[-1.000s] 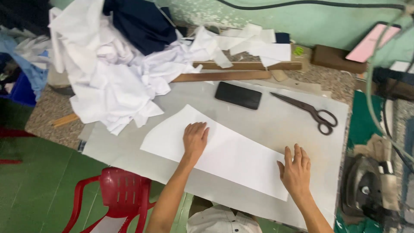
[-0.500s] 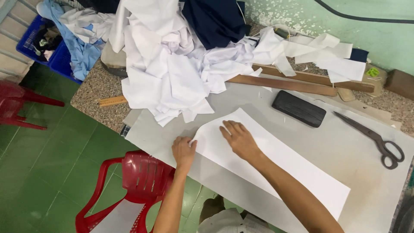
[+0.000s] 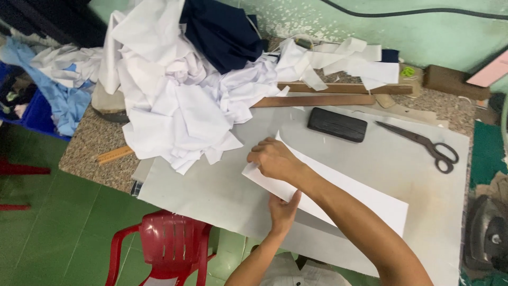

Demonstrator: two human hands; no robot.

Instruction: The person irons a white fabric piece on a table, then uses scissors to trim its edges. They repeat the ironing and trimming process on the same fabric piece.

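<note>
The right hand is reaching across the body and is pinching the left end of a white fabric piece, its fingers closed on the lifted edge. The left hand is lying under the right forearm, near the front edge of the same piece, with the fingers together and flat; I cannot tell if it is gripping or only pressing. The fabric piece is lying on a large grey sheet that is covering the table, and it is stretching from the hands toward the right.

Behind it, a black block and dark scissors are resting apart from the fabric. A heap of white cloth is sitting just beside the lifted end.

Because the arms are crossing, the piece could be pulled crooked or creased. The raised corner is also near the heap, so it could catch a loose cloth.
</note>
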